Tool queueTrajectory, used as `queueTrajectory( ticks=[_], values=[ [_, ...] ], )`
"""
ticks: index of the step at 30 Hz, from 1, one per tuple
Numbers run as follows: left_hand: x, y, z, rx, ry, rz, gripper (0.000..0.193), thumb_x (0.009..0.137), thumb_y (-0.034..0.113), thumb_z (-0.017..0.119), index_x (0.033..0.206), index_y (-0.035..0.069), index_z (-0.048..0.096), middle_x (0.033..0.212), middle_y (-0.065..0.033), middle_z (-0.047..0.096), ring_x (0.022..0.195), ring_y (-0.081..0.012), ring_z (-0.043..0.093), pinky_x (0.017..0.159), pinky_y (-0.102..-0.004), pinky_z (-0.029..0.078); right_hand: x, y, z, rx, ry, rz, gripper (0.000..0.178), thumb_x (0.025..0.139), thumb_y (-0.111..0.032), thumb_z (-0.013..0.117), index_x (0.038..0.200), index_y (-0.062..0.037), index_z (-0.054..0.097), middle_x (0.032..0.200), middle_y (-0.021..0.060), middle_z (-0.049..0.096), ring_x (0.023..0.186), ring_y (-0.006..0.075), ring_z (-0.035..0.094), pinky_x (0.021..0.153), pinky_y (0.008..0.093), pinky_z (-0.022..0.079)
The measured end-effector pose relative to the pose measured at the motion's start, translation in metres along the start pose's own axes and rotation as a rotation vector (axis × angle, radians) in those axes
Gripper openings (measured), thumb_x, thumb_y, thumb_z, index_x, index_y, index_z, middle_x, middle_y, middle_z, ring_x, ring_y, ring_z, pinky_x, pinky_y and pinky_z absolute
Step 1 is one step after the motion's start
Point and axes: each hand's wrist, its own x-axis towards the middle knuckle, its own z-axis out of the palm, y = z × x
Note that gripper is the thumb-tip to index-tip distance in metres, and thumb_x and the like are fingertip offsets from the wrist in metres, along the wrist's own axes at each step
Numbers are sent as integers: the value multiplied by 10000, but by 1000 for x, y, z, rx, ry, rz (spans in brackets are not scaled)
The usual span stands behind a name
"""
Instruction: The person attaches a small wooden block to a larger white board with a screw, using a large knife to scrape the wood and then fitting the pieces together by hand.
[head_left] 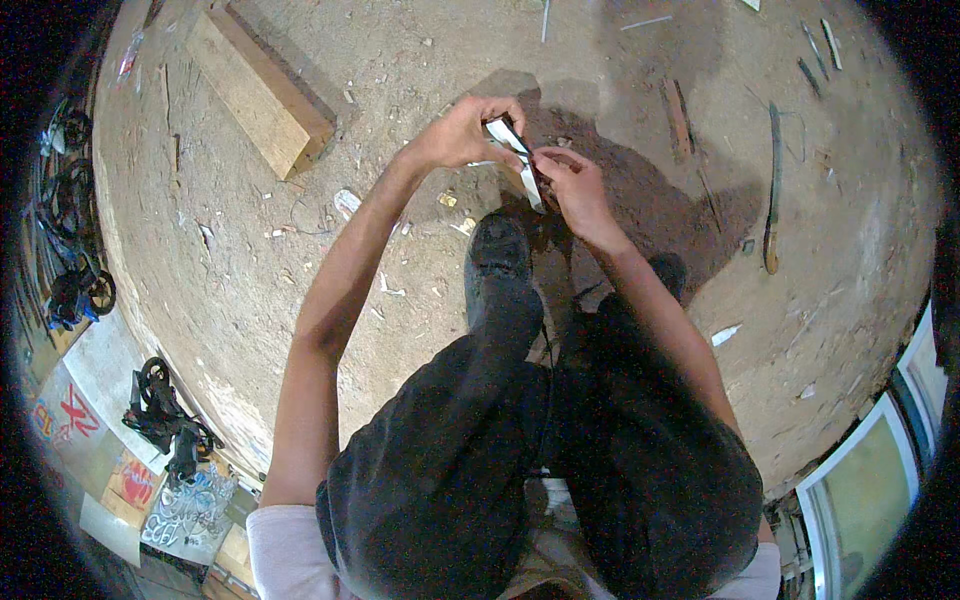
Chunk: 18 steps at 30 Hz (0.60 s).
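Note:
Above the dirt floor, in front of my shoes, my left hand (466,134) grips a narrow flat object, white with black edges (531,186). Its exact kind cannot be made out. The fingers of my right hand (581,190) are pinched together at the dark side of this object, near its middle. Whatever lies between those fingertips is hidden or too small to name. Below the hands stands my black left shoe (498,250); my other shoe (668,272) is partly covered by my right forearm.
A squared wooden beam (262,95) lies at the upper left. Toward the right rests a long dark blade with a wooden handle (771,245). Small motorbikes (165,410) and graffitied boards (185,515) line the left edge. Framed panels (865,490) lean at the lower right. Scraps litter the floor.

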Motion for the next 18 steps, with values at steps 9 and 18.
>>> queueTrajectory(
  ticks=[9,18],
  values=[
    [-2,0,-5,90,-9,27,356,664,109,846,886,91,568,852,27,589,822,-99,550,745,-285,457,-4,-14,10,198,5,63,128,825,-134,711,908,-43,678,828,38,678,725,120,629,654,244,483],
    [-16,11,-3,94,17,3,341,640,70,843,855,72,578,807,23,607,779,-82,542,705,-274,447,-24,-24,18,147,116,-38,68,806,-53,697,859,-45,657,798,25,655,716,120,612,662,257,484]
  ],
)
